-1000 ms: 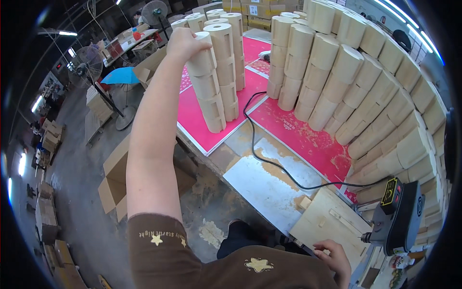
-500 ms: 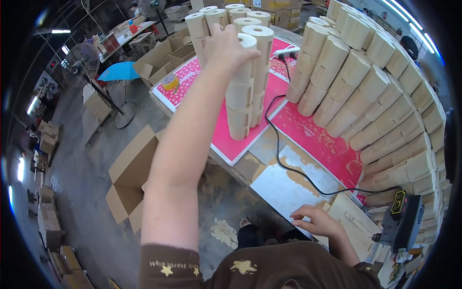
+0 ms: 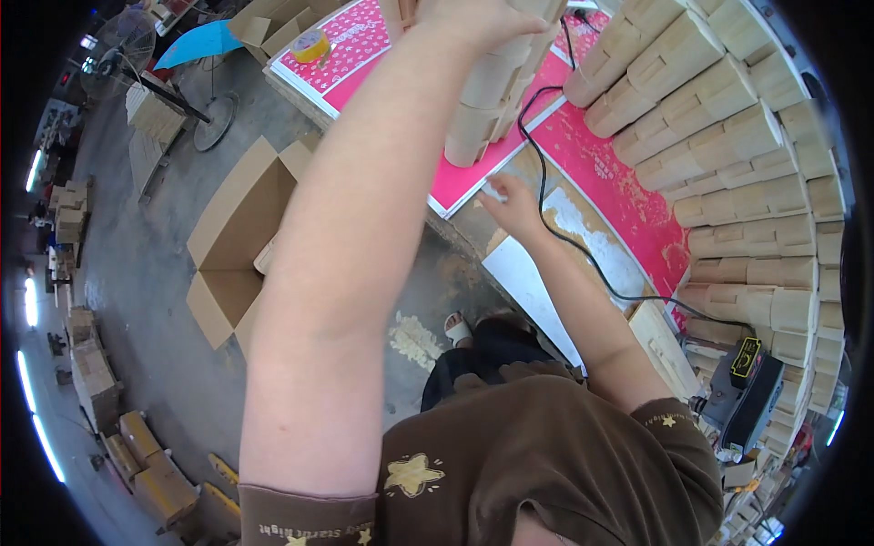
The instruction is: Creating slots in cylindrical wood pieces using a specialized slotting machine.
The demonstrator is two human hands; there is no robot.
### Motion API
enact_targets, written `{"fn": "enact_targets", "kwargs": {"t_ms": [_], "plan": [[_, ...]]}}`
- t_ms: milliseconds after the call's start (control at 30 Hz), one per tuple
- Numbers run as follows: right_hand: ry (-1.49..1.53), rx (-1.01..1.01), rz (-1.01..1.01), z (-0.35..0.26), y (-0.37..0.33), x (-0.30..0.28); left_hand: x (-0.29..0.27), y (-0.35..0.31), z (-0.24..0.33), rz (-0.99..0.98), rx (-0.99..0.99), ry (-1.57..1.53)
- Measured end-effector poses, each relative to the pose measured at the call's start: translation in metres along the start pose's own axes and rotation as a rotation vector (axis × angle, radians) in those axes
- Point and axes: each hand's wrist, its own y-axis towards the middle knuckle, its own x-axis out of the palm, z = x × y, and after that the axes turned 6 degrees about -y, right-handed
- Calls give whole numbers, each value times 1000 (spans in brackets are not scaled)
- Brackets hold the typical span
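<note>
At the top edge, my left hand (image 3: pixel 478 23) grips the upper part of a near stack of pale wooden cylinders (image 3: pixel 487 82). Its thumb reaches around the right side; the other fingertips are largely cut off by the picture's edge. The stack stands on a pink sheet (image 3: pixel 446 189) with a white border. My right hand (image 3: pixel 512 207) is low beside that sheet's near corner, just below the stack's foot. Its fingers are loosely bent, with a gap between thumb and fingers and nothing visibly held.
A tall wall of stacked wooden cylinders (image 3: pixel 728 164) curves along the right. A black cable (image 3: pixel 583 250) crosses the table to a dark power tool (image 3: pixel 748 387). Yellow tape (image 3: pixel 309 45) lies far left. Below are an open carton (image 3: pixel 241 227) and a standing fan (image 3: pixel 214 127).
The view has tilted down, so the stack tops have left the picture. My right hand has moved forward and left, from the table's near edge to beside the stack's foot. The left stays on the stack.
</note>
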Motion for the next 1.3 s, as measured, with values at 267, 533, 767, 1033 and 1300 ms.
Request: {"fn": "enact_targets", "kwargs": {"t_ms": [267, 533, 767, 1033, 1300], "plan": [[106, -25, 426, 9, 54, 63, -11, -7, 3, -76, -77, -138], [275, 78, 608, -17, 76, 86, 7, -18, -7, 38, -68, -137], [429, 67, 709, -22, 81, 91, -15, -5, -7, -125, -51, -163], [331, 140, 680, -30, 72, 96, -15, -7, -39, -101, 83, -265], [368, 146, 648, -49, 76, 108, -36, -15, -51, -90, 119, -309]]}}
